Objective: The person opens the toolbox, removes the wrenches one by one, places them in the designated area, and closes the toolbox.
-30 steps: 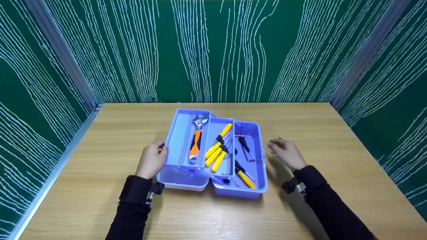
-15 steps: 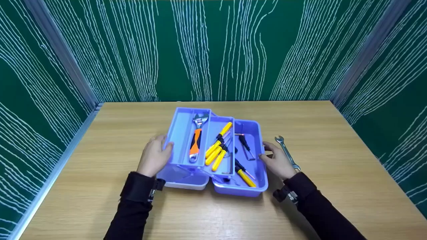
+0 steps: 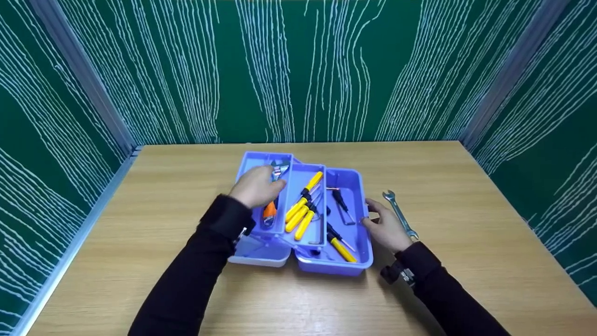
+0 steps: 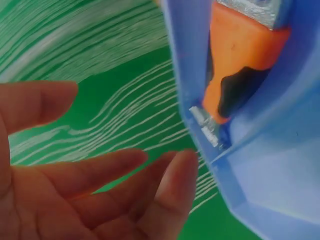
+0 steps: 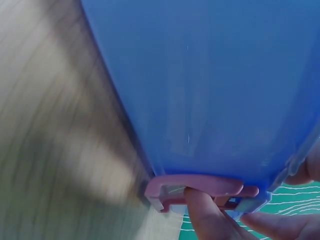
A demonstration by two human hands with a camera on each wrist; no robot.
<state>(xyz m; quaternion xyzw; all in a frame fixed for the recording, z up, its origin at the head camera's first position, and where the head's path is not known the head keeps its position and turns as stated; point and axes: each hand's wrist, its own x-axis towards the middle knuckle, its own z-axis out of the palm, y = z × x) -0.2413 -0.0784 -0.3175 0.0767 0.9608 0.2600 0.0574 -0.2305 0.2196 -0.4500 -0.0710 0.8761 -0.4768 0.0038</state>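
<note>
My left hand (image 3: 257,185) is over the upper tray of the purple toolbox (image 3: 334,269), partly covering an adjustable wrench (image 3: 269,212) with an orange and black handle. In the left wrist view its fingers (image 4: 95,172) are spread, apart from the wrench handle (image 4: 245,45), and hold nothing. At the box's right wall, my right hand (image 3: 386,228) has its thumb at the rim. The right wrist view shows one of its fingers on the pink latch (image 5: 215,184). Several yellow-handled screwdrivers (image 3: 298,215) lie in the middle tray.
An open-end wrench (image 3: 400,215) lies on the wooden table (image 3: 466,224), right of the toolbox. A black-handled tool (image 3: 339,200) and another yellow-handled screwdriver (image 3: 343,248) lie in the bottom compartment. Green walls with white lines (image 3: 322,70) surround the table.
My left hand has left the upper tray's outer side and moved right, over the adjustable wrench. My right hand has moved left onto the box wall, and the open-end wrench has come into view.
</note>
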